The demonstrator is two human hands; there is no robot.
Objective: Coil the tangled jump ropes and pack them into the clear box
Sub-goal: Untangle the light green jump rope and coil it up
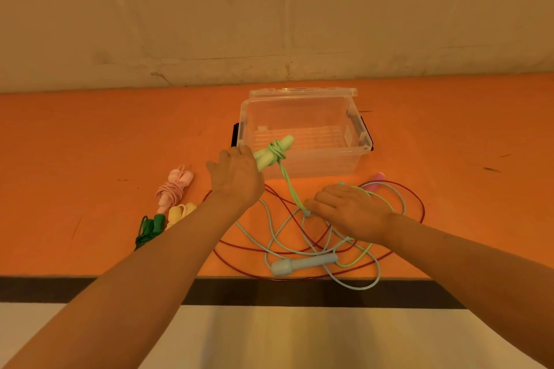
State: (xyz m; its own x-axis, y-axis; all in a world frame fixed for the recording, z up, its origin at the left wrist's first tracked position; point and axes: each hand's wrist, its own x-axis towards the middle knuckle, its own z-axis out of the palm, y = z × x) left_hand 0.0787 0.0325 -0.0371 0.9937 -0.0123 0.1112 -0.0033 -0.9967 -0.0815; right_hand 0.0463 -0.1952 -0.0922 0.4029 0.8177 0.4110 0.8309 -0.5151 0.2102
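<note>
Your left hand (236,175) grips the green handles (271,153); your right hand (349,211) seemingly pinches their cord (290,189). Keep winding it.

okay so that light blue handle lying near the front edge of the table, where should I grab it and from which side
Grip the light blue handle round its slimmer right half, coming straight down from above. It lies flat, roughly left to right, with the top bare, and cords crowd its right end, so close the fingers across the width.
</note>
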